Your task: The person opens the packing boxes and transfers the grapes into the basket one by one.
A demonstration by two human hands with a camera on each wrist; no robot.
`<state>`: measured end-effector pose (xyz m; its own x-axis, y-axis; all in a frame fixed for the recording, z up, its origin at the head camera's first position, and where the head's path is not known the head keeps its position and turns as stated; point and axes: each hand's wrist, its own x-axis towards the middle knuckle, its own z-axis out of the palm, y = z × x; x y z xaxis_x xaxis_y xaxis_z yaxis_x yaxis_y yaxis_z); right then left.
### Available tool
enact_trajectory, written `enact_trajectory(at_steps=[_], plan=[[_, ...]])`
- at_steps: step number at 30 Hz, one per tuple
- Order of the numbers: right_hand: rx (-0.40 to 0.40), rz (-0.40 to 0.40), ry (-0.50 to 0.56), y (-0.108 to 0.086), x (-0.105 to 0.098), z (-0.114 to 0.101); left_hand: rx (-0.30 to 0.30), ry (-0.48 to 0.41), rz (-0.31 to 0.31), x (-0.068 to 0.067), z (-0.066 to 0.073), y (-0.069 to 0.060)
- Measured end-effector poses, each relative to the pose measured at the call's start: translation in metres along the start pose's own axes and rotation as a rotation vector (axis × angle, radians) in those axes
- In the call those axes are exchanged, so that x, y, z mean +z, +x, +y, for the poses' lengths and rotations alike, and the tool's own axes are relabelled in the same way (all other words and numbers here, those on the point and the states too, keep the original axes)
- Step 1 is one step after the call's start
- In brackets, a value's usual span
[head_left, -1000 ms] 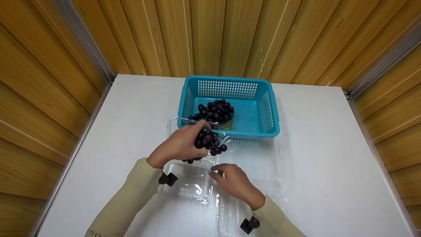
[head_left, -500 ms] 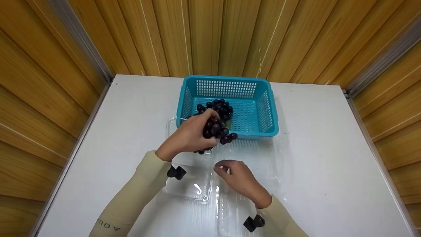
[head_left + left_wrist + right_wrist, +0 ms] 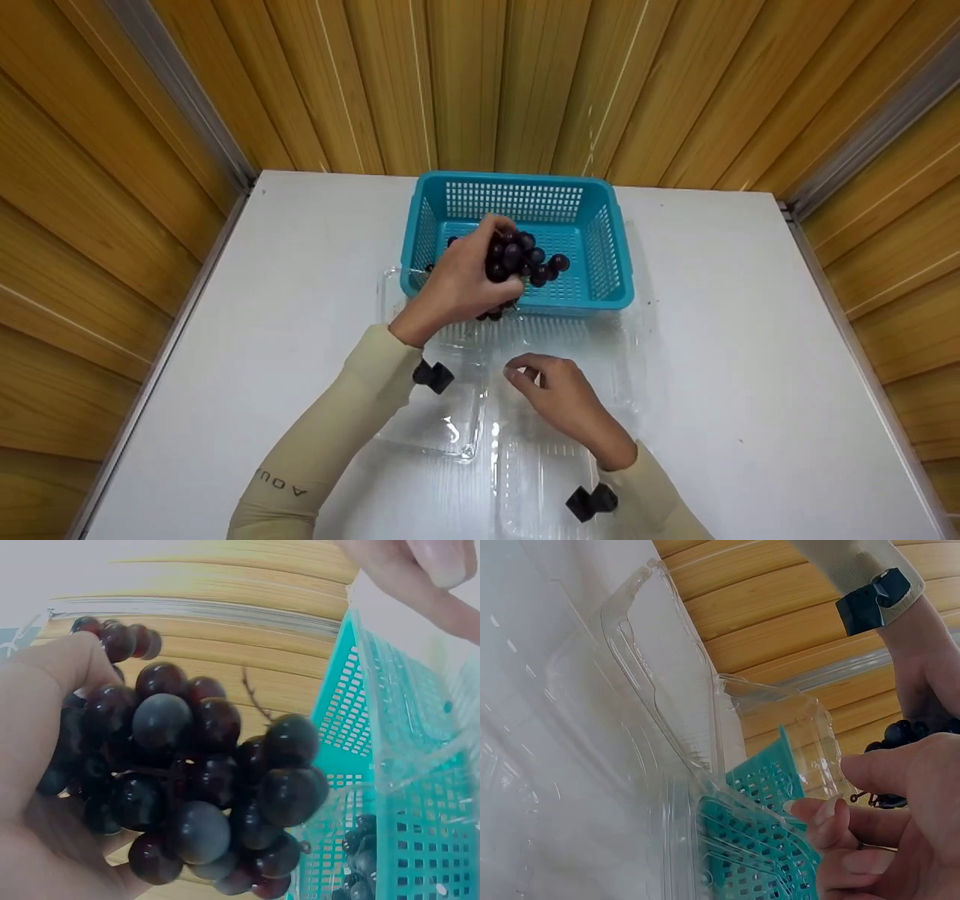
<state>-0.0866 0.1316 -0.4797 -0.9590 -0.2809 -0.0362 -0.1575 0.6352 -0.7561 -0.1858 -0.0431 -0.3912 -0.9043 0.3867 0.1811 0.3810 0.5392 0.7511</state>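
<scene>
My left hand [image 3: 465, 274] grips a bunch of dark grapes [image 3: 511, 256] above the front part of a teal basket [image 3: 517, 178]. Seen from the left wrist, the bunch [image 3: 199, 757] fills the space beside the thumb, with a bare stem poking up. Other dark grapes [image 3: 364, 859] lie inside the basket, mostly covered by my left hand in the head view. My right hand [image 3: 566, 401] hovers over clear plastic containers, its fingers loosely curled and holding nothing visible. A clear container [image 3: 431, 427] stands open at the left, its lid [image 3: 391, 289] against the basket's front.
More clear plastic packaging [image 3: 585, 360] spreads in front of the basket, and another clear piece [image 3: 536, 487] lies nearer. All of it sits on a white table [image 3: 720, 337]. Wood-patterned panels [image 3: 480, 90] close off the back and both sides.
My left hand has carried the grapes from over the left clear container, forward and right, to above the basket. The right hand has drifted slightly to the right.
</scene>
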Motion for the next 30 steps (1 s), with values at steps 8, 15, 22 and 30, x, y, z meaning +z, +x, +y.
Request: enact_trajectory(at_steps=[8,15,22,30], plan=[[0.032,0.029,0.015,0.000,-0.005,0.004,0.013,-0.037,0.073,0.015,0.000,0.018],[0.099,0.043,0.032,0.000,-0.009,0.008,0.003,-0.077,0.098,0.026,0.001,0.035],[0.132,0.041,0.055,-0.001,-0.012,0.012,0.015,-0.121,0.113,0.036,0.004,0.047],[0.157,0.030,0.066,-0.002,-0.013,0.017,-0.053,-0.116,0.101,0.048,0.000,0.060]])
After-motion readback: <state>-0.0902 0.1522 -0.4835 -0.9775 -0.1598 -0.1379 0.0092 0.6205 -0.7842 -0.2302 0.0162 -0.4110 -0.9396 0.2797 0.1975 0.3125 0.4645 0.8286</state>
